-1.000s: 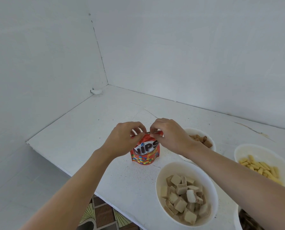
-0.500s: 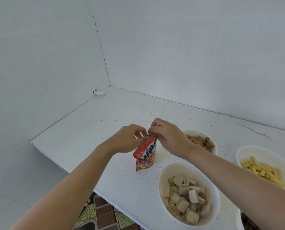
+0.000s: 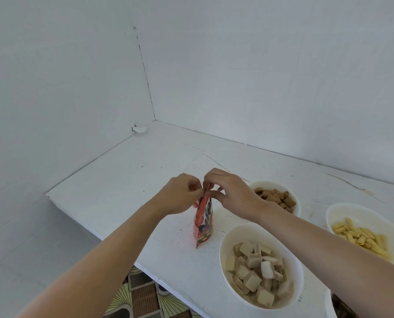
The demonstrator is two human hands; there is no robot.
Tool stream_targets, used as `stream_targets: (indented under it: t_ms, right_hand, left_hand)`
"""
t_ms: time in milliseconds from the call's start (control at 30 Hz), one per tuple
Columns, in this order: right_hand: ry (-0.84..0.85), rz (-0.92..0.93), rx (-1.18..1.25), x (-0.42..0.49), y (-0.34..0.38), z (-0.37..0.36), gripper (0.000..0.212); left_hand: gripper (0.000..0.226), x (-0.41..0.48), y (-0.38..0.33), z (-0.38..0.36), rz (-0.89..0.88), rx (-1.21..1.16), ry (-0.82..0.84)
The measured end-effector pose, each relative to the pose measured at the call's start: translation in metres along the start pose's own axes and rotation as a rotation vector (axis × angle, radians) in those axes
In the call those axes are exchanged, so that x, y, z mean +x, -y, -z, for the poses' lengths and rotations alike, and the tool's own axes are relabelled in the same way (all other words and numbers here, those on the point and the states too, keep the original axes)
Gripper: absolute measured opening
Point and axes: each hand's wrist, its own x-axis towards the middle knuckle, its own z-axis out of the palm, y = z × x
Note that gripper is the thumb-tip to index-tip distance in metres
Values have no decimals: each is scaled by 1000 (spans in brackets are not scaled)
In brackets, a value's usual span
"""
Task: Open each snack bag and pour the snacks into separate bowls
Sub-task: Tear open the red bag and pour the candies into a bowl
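Observation:
A small red Nips snack bag (image 3: pixel 204 222) hangs turned edge-on just above the white table (image 3: pixel 127 180). My left hand (image 3: pixel 180 195) pinches the bag's top edge from the left. My right hand (image 3: pixel 231 195) pinches the same top edge from the right, fingertips almost touching the left hand's. The bag's mouth is hidden by my fingers. A white bowl of wafer cubes (image 3: pixel 227 243) stands just right of the bag.
Behind my right hand is a white bowl of brown pillow snacks (image 3: pixel 293 193). A white bowl of yellow sticks (image 3: pixel 333 212) stands at the right. Another bowl's rim (image 3: pixel 328 304) shows at the bottom right. Walls close the back and left; the table's front edge (image 3: pixel 145 269) drops to patterned floor.
The bag has turned from facing me to edge-on and lifted slightly. Both hands have drawn close together on its top edge.

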Motion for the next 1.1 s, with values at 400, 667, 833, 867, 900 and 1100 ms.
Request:
stream_targets:
  t_ms: [400, 667, 833, 867, 900, 1100]
  right_hand:
    - [-9, -41, 64, -4, 1, -2, 9]
    - [90, -14, -27, -12, -13, 8, 9]
    - [62, -7, -16, -13, -2, 6, 10]
    - [77, 8, -29, -13, 1, 6, 10]
    - [101, 23, -46, -13, 2, 5, 10]
    - [156, 9, -83, -12, 1, 3, 9]
  left_hand:
    - [26, -7, -1, -17, 42, -62, -119]
    - [25, -9, 14, -2, 106, 65, -193]
    - [25, -6, 11, -3, 121, 20, -164]
    - [25, -6, 9, -3, 118, 22, -168]
    - [24, -6, 7, -3, 117, 19, -165]
    - [14, -12, -1, 3, 113, -44, 15]
